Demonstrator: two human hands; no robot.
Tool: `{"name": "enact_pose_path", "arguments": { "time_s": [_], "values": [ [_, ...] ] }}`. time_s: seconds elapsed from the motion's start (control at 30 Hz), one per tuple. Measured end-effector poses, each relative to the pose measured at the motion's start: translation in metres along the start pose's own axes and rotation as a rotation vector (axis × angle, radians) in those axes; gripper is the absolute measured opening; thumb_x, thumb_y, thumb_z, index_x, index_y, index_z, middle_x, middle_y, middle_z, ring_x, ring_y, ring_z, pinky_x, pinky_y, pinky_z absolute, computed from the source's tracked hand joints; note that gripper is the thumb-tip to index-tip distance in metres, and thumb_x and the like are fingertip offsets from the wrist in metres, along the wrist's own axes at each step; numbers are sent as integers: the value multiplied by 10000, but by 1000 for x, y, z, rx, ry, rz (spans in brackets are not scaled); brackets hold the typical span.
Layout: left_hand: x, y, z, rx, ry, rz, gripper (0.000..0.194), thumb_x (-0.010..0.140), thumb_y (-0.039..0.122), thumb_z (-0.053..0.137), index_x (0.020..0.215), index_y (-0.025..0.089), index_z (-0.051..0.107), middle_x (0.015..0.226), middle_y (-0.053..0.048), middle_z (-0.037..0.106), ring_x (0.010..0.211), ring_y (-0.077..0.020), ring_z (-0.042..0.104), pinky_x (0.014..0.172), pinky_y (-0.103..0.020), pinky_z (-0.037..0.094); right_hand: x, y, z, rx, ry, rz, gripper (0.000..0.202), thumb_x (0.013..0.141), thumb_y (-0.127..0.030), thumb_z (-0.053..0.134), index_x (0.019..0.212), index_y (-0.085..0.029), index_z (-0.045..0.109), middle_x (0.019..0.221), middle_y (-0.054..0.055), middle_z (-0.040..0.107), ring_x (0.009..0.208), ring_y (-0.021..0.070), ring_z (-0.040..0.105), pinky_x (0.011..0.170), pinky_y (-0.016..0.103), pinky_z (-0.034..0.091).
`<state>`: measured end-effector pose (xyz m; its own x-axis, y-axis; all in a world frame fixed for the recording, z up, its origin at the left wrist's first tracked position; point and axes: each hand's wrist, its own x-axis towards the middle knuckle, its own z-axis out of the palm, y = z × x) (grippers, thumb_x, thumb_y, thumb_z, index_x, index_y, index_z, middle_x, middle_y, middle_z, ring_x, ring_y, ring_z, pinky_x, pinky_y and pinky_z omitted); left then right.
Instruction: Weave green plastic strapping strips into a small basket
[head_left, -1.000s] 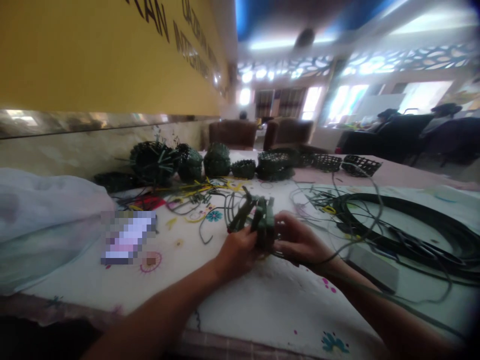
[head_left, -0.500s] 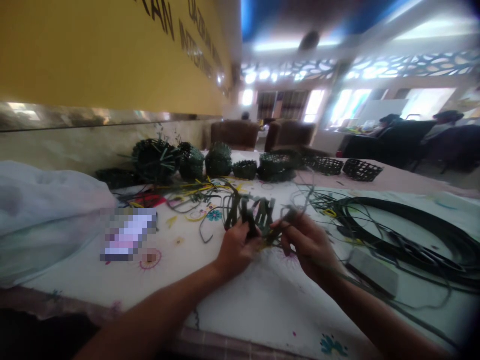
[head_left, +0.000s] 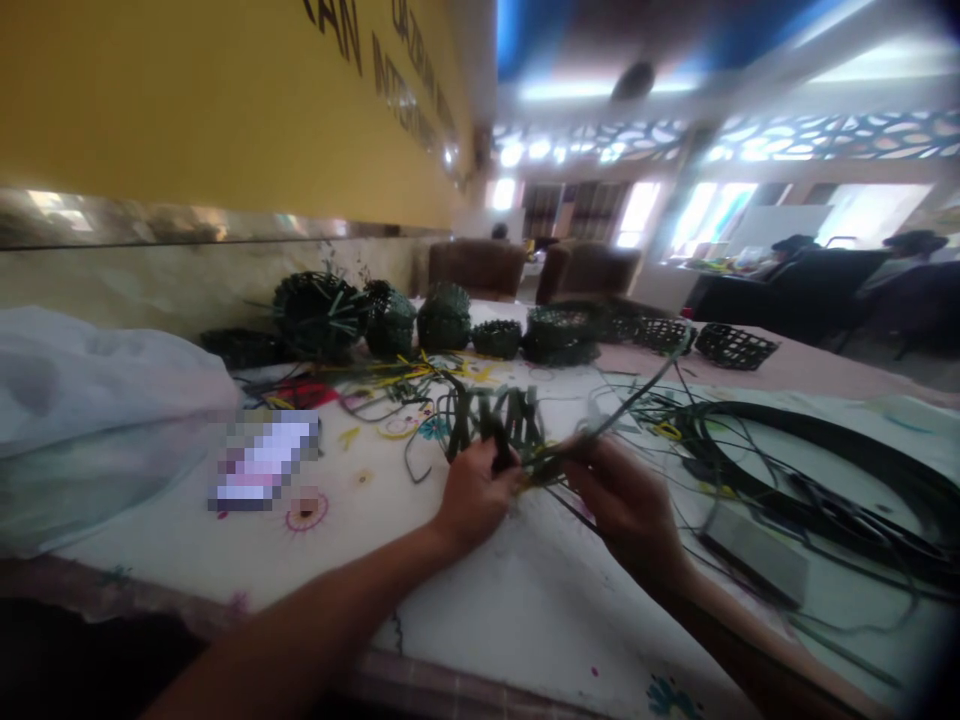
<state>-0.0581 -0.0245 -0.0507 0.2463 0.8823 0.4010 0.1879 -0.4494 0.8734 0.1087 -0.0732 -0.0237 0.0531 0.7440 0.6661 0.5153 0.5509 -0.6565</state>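
A partly woven dark green basket (head_left: pixel 501 420) with upright strips is held just above the white patterned cloth. My left hand (head_left: pixel 480 490) is closed on its near left side, thumb and fingers pinching the strips. On its right, my right hand (head_left: pixel 619 490) has its fingers closed on a green strip (head_left: pixel 646 385), whose free end rises up and to the right. The fingertips of the right hand are partly hidden and blurred. A little yellow shows in the weave between the hands.
Several green baskets (head_left: pixel 442 318) line the table's back. A large coil of dark strip (head_left: pixel 840 450) and a grey block (head_left: pixel 754 555) lie right. Left are a phone (head_left: pixel 266 460) and a white bag (head_left: pixel 105 400). Two people sit far right.
The green strip at my right hand now reaches higher, up and to the right. My right hand has turned, with its fingers closer together. The whole view has shifted slightly.
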Motion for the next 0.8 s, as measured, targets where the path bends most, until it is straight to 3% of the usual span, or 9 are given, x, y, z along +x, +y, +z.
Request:
{"name": "enact_pose_path", "arguments": {
  "time_s": [0.17,0.3,0.37,0.53,0.63,0.73,0.8],
  "values": [
    [0,2,-1,57,9,15,37,753,147,619,767,173,598,749,15,589,705,-128,555,659,-228,404,2,-7,-3,21,-144,-133,111,885,-152,548,902,-206,644,653,-25,555,504,99,523,477,209,422],
    [1,4,-3,155,-8,19,32,760,140,603,758,171,612,737,4,597,688,-141,562,651,-239,408,3,-11,-3,-35,-364,-373,205,909,-98,484,958,-198,656,940,63,673,788,149,660,667,226,507],
    [2,5,-5,232,-61,66,74,764,124,589,785,173,639,775,-15,620,723,-159,578,675,-252,423,4,-11,-3,-58,-427,-441,239,919,-85,436,938,-189,651,980,82,678,820,153,665,675,224,509],
    [4,7,-8,226,-241,216,162,791,186,624,940,191,687,969,-52,668,873,-196,622,777,-276,464,10,-8,-7,-117,-333,-301,222,946,-147,425,835,-187,612,876,68,651,709,138,618,615,229,498],
    [6,6,-9,143,-184,113,101,779,207,645,866,181,691,870,-32,667,782,-175,623,697,-257,484,11,-5,-12,-228,-400,-282,118,922,-255,546,981,-186,621,1000,92,646,763,165,629,649,266,522],
    [9,3,-11,-13,-167,-26,72,752,226,671,799,172,672,757,1,645,612,-125,588,542,-210,466,8,-1,-13,-408,-480,-326,422,807,-326,715,1176,-175,579,1115,125,615,858,218,642,710,321,543],
    [10,2,-11,-119,-186,-100,107,740,252,681,784,159,651,705,13,623,495,-96,542,444,-194,432,6,1,-12,-517,-470,-364,381,813,-245,700,1167,-159,589,1108,135,610,895,238,637,731,337,536]
  ]
}}
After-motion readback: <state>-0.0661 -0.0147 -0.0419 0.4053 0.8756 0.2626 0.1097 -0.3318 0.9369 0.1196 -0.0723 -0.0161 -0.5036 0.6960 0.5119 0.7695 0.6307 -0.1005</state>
